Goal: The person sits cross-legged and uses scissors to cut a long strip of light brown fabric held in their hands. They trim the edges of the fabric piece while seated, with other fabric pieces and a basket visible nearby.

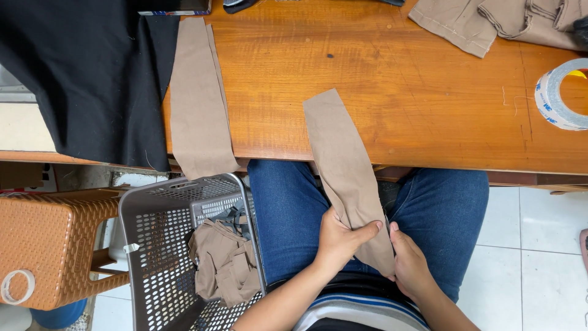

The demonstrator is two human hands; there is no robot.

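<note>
A long tan fabric strip (343, 159) runs from the wooden table (392, 92) down over its front edge into my lap. My left hand (339, 240) pinches the strip's lower end, thumb on top. My right hand (409, 263) grips the same end from the right, just below. Both hands rest over my blue jeans (288, 208).
Another tan strip (197, 101) lies on the table's left beside black cloth (86, 73). Folded tan pieces (502, 21) sit at the far right, near a tape roll (558, 95). A grey perforated basket (165, 257) with tan fabric stands at my left, beside a brown woven stool (52, 245).
</note>
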